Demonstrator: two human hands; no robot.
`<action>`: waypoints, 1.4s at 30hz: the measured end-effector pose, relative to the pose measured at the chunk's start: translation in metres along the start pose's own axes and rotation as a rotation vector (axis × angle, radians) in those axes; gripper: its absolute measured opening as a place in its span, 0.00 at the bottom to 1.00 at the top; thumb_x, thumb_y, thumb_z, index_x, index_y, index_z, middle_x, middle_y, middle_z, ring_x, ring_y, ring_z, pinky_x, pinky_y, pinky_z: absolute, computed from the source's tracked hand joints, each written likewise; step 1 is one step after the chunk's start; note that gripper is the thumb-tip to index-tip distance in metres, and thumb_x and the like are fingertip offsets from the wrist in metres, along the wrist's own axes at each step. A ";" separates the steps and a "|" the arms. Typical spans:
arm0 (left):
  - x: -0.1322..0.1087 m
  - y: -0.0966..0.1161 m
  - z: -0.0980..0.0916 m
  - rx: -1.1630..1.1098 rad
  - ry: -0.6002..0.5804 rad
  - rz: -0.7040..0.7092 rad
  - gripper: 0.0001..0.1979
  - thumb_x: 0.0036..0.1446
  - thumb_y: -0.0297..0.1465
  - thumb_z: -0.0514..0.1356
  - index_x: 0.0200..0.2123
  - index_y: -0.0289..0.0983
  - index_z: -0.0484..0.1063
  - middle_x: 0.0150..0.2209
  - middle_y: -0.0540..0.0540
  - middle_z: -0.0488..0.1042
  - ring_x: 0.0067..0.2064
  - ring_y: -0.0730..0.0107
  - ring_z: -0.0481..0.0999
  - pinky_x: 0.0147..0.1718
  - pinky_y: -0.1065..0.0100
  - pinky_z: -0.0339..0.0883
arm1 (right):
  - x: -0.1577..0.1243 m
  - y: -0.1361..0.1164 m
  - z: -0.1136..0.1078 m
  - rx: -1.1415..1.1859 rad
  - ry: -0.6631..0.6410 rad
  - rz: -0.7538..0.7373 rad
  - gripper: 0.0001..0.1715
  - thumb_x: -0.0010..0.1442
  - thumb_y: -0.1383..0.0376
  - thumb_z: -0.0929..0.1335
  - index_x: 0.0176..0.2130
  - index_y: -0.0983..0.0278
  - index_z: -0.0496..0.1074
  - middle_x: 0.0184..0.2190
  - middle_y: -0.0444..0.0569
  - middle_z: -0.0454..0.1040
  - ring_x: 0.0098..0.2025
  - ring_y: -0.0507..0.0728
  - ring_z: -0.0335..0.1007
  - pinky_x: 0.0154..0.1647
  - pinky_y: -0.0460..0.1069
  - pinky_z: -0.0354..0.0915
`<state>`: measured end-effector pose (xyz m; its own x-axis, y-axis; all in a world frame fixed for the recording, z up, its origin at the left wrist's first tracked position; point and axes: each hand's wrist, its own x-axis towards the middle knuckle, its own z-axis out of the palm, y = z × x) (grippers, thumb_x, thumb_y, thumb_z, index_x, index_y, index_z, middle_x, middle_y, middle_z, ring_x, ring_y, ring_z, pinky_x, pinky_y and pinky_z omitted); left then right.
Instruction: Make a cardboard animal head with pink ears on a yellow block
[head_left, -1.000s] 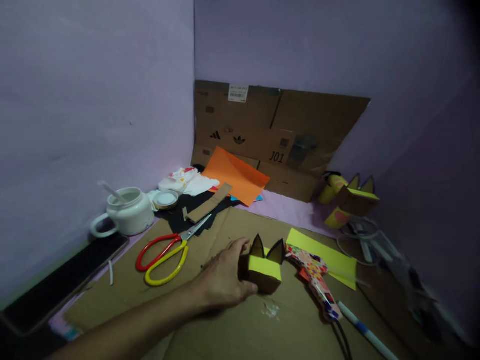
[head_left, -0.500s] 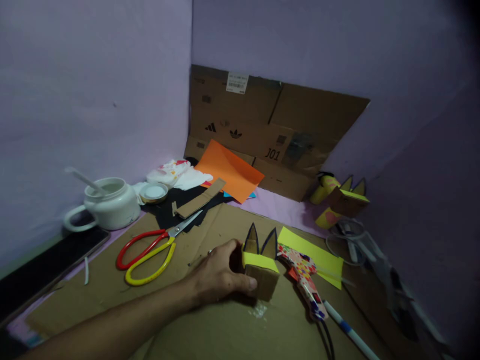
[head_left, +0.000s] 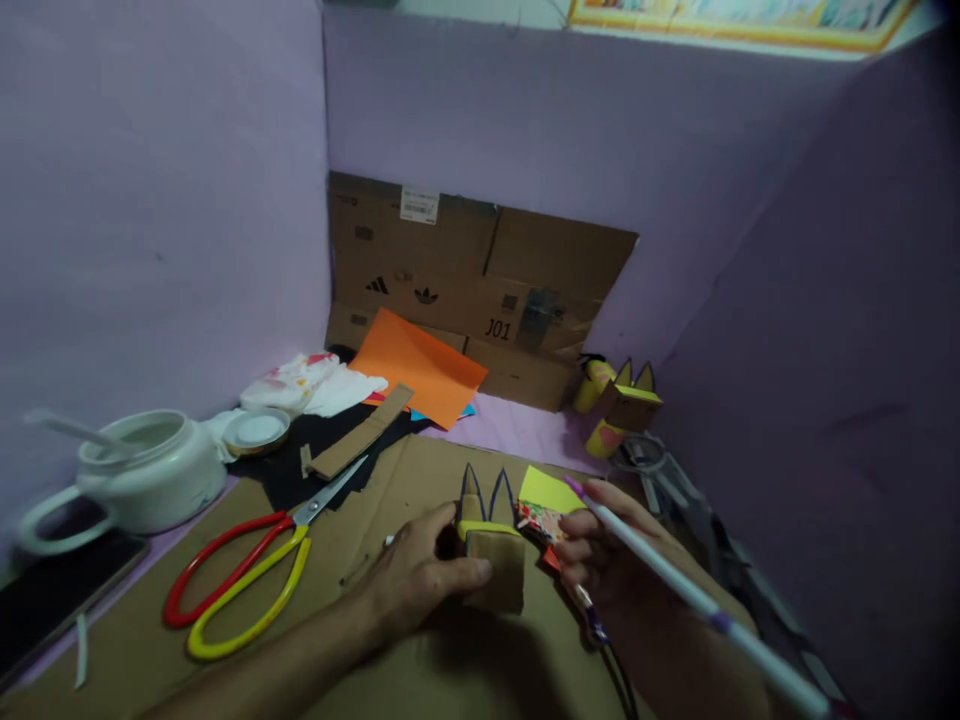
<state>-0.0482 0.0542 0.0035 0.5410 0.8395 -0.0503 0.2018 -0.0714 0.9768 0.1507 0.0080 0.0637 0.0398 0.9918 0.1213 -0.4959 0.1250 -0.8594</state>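
Observation:
My left hand (head_left: pixel 420 578) grips a small cardboard box with a yellow top and two pointed ears (head_left: pixel 491 555), which stands on the brown cardboard sheet (head_left: pixel 390 650). My right hand (head_left: pixel 611 565) is closed around a long white pen (head_left: pixel 675 580), held slanted just right of the box. Under that hand lies a patterned glue gun (head_left: pixel 544 522), partly hidden. A yellow paper sheet (head_left: pixel 544 488) sits behind it.
Red and yellow scissors (head_left: pixel 240 580) lie to the left, with a white teapot (head_left: pixel 142 480), a small tin lid (head_left: pixel 256 430) and a phone (head_left: pixel 52 610) beyond. Orange paper (head_left: pixel 416 365) and a cardboard panel (head_left: pixel 480 290) lean at the back. Another eared box (head_left: pixel 630 405) and cables (head_left: pixel 660 470) stand right.
My right hand has come into view holding the white pen, which earlier lay on the cardboard beside the glue gun. The left hand stays on the eared box. The view has shifted right.

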 end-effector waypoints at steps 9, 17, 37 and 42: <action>-0.017 0.025 0.012 -0.027 -0.120 0.003 0.18 0.49 0.39 0.60 0.43 0.39 0.73 0.39 0.48 0.77 0.41 0.55 0.74 0.40 0.62 0.67 | -0.014 0.036 -0.034 -0.277 0.270 -0.078 0.18 0.53 0.53 0.73 0.34 0.65 0.78 0.15 0.43 0.69 0.17 0.50 0.63 0.15 0.43 0.57; -0.028 0.029 0.016 0.112 -0.110 0.016 0.16 0.51 0.36 0.60 0.44 0.42 0.72 0.41 0.49 0.77 0.41 0.58 0.73 0.40 0.64 0.67 | -0.019 0.039 -0.020 -0.483 0.208 -0.163 0.14 0.60 0.53 0.68 0.34 0.61 0.73 0.22 0.43 0.71 0.21 0.50 0.63 0.17 0.42 0.55; -0.038 0.038 0.021 0.193 -0.079 0.102 0.20 0.54 0.38 0.58 0.49 0.38 0.69 0.47 0.44 0.75 0.46 0.54 0.71 0.47 0.60 0.65 | -0.030 0.040 -0.026 -0.804 0.051 -0.542 0.08 0.63 0.65 0.67 0.42 0.56 0.75 0.30 0.45 0.77 0.25 0.51 0.70 0.19 0.43 0.62; -0.038 0.037 0.022 0.179 -0.076 0.118 0.21 0.54 0.38 0.58 0.51 0.38 0.69 0.47 0.43 0.75 0.47 0.53 0.71 0.47 0.59 0.64 | -0.027 0.040 -0.024 -0.841 0.021 -0.579 0.12 0.63 0.68 0.66 0.44 0.53 0.74 0.34 0.44 0.78 0.29 0.52 0.73 0.26 0.44 0.68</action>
<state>-0.0433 0.0073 0.0371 0.6277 0.7774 0.0400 0.2715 -0.2668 0.9247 0.1509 -0.0128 0.0141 0.0993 0.7724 0.6274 0.3740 0.5553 -0.7428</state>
